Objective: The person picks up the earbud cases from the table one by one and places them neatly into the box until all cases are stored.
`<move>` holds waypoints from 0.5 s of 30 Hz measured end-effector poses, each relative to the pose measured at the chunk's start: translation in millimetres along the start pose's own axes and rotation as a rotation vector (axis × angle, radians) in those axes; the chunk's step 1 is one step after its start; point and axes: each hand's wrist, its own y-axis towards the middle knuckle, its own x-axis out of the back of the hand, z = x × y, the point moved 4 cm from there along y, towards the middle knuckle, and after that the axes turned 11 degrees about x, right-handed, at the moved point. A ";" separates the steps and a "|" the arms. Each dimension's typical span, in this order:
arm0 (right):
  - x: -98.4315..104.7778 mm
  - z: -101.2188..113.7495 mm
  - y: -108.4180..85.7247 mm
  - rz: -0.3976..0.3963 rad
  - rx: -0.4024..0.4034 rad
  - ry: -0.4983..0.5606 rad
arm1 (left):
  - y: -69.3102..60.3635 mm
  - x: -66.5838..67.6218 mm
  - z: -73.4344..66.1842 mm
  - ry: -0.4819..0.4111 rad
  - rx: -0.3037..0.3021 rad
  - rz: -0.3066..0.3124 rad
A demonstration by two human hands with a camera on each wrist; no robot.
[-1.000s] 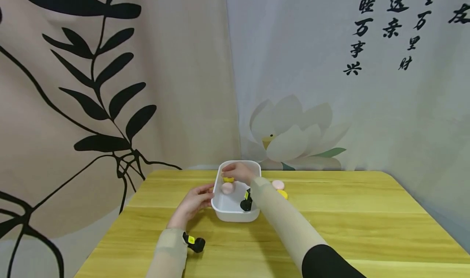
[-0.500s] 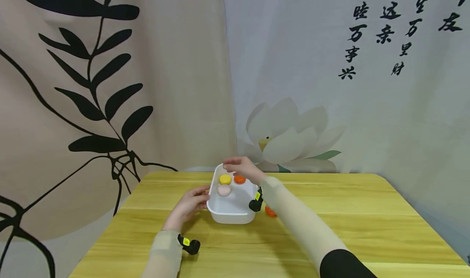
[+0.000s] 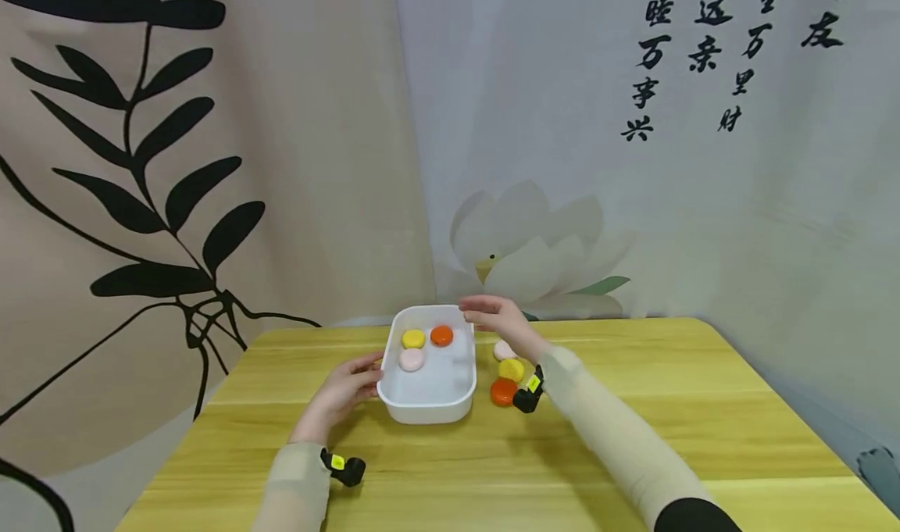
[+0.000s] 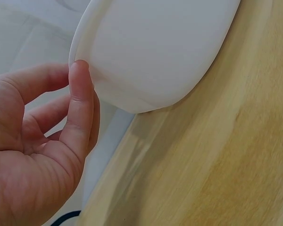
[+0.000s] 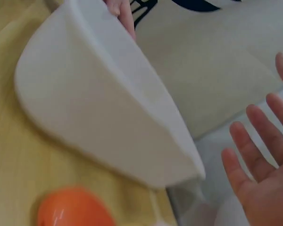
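Observation:
A white bin [image 3: 425,413] stands on the table with a yellow piece [image 3: 413,339], an orange piece [image 3: 441,335] and a pale pink piece [image 3: 412,359] lying inside. My left hand [image 3: 346,391] grips its left rim, the thumb against the outer wall in the left wrist view. Over the bin's far right corner is my right hand [image 3: 501,319], which holds nothing; its fingers are extended and apart in the right wrist view. To the right of the bin, below that hand, lie a second pink piece [image 3: 504,350], a second yellow piece [image 3: 511,370] and a second orange piece [image 3: 503,392].
The wooden table [image 3: 633,383] ends at its far edge in front of a printed curtain [image 3: 337,165]. A black wrist camera [image 3: 344,469] sits on the left wrist and another [image 3: 530,394] on the right one.
My right hand has moved from inside the bin to its far right corner. The orange piece in the bin now shows fully, and the pieces beside the bin are more visible. My left hand stays at the rim.

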 end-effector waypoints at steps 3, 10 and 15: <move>13.7 -7.3 -12.0 -0.023 0.005 0.033 | 0.1 1.0 0.6 0.005 -0.001 -0.001; 35.2 -18.9 -37.4 -0.020 -0.023 0.063 | 0.8 1.7 0.0 0.008 0.003 0.004; 43.6 -37.9 -52.2 -0.026 -0.063 0.037 | 1.7 -0.1 2.9 0.007 0.010 -0.004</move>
